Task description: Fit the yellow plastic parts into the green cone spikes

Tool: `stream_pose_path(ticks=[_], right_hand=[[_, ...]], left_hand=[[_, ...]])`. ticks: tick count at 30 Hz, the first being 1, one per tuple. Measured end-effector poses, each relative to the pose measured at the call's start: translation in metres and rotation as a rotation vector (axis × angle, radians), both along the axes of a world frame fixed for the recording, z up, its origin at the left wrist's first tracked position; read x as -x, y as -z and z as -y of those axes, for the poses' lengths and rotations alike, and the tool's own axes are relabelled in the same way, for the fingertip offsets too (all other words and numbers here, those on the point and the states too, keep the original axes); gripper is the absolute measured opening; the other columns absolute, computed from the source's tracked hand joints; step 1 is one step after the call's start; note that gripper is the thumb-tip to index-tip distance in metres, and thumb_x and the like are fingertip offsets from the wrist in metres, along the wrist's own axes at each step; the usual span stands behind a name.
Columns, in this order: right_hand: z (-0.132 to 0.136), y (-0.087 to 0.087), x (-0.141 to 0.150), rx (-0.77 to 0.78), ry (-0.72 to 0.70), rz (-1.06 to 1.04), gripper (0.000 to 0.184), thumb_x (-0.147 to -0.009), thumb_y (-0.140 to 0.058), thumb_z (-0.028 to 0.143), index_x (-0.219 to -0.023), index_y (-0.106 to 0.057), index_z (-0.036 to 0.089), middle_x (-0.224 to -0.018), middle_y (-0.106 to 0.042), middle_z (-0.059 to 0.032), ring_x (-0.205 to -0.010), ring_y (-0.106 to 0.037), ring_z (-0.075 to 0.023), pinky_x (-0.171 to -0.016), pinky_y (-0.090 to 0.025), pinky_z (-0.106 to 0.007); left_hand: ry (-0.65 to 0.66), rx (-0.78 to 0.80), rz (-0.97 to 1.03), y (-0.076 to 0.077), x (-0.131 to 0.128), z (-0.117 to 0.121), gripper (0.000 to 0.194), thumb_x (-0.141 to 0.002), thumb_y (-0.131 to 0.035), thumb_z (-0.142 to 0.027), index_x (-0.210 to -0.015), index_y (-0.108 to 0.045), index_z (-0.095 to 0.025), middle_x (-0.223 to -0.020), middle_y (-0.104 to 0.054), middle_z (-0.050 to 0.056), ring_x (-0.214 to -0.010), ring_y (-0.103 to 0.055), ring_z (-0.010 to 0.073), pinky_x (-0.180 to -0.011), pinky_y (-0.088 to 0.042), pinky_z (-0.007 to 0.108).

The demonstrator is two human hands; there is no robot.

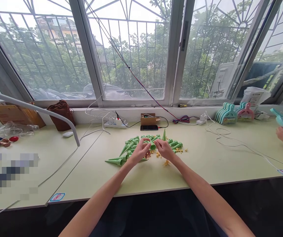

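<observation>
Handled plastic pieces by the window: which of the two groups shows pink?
The right group: its front is pink, whereas the left group shows only teal handles.

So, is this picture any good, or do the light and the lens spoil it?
Head view: the sky is washed out to near white, while the space under the desk sinks to near black; the window frames lean outward, as a wide lens would make them; big square blocks hide the desk's left part; the small yellow pieces lack fine detail.
</observation>
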State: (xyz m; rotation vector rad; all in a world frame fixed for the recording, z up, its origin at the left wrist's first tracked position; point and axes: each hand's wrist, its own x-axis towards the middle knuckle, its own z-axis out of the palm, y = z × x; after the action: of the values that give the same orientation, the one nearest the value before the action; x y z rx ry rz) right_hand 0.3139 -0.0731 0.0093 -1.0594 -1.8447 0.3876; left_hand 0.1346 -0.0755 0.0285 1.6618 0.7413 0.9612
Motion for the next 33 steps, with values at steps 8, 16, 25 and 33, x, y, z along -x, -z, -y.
stream_pose_path(ticks=[8,16,25,33], right_hand=[[0.0001,0.0009,-0.0013,0.008,0.007,-0.002,0.044,-0.097,-0.035,0.048,-0.063,-0.030,0.021,-0.054,-0.033,0.0044,-0.053,-0.029,-0.0113,-0.052,-0.024,-0.027],[-0.0020,0.0027,-0.0020,0.017,0.014,-0.001,0.044,-0.097,-0.034,0.048,-0.062,-0.032,0.021,-0.054,-0.034,0.0038,-0.052,-0.029,-0.0115,-0.051,-0.024,-0.027],[-0.0019,0.0026,-0.0014,0.036,-0.002,-0.002,0.043,-0.096,-0.035,0.046,-0.061,-0.030,0.021,-0.054,-0.034,0.0038,-0.052,-0.031,-0.0116,-0.051,-0.023,-0.026],[-0.0032,0.0017,0.0000,0.041,0.027,-0.032,0.044,-0.095,-0.036,0.046,-0.060,-0.031,0.021,-0.054,-0.033,0.0034,-0.052,-0.030,-0.0116,-0.051,-0.024,-0.027]], left_hand=[[0.019,-0.052,-0.012,0.0014,-0.0006,0.0007,0.048,-0.085,-0.057,-0.055,-0.115,-0.042,-0.021,-0.083,-0.051,0.000,-0.052,-0.054,0.0077,-0.040,-0.042,0.018],[-0.031,-0.210,-0.089,0.0067,-0.0002,0.0010,0.042,-0.088,-0.055,-0.047,-0.120,-0.042,-0.023,-0.098,-0.051,0.004,-0.059,-0.056,0.0072,-0.045,-0.043,0.017],[-0.084,-0.352,-0.207,0.0060,-0.0003,0.0045,0.045,-0.089,-0.055,-0.036,-0.129,-0.037,-0.025,-0.115,-0.051,0.010,-0.060,-0.054,0.0072,-0.051,-0.045,0.020],[-0.143,-0.410,-0.221,0.0084,-0.0016,0.0059,0.047,-0.087,-0.057,-0.033,-0.130,-0.041,-0.025,-0.119,-0.055,0.013,-0.060,-0.053,0.0088,-0.054,-0.044,0.022]])
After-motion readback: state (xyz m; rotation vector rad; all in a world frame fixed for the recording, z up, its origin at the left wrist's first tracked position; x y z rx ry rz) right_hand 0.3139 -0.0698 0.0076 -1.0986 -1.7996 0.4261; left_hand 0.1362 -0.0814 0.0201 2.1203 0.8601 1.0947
